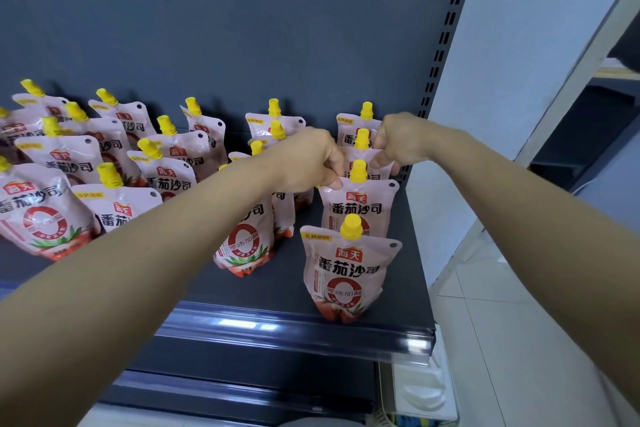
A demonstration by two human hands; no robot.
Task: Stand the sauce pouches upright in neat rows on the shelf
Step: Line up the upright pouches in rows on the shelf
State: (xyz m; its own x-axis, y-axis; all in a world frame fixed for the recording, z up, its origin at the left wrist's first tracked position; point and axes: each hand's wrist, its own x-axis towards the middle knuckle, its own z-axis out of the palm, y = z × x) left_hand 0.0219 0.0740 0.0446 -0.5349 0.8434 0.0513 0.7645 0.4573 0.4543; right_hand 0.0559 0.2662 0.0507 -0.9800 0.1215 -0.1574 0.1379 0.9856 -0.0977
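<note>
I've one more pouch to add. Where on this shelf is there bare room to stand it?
Bare shelf lies between the front right pouch and the middle pouch under the left forearm, and along the front edge. The left side is crowded with leaning pouches.

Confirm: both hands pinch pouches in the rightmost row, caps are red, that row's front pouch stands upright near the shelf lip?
No: the caps are yellow, not red, per the head view. The rest holds: the left hand pinches the second pouch and the right hand the third pouch in the rightmost row, and the front pouch stands upright near the shelf lip.
</note>
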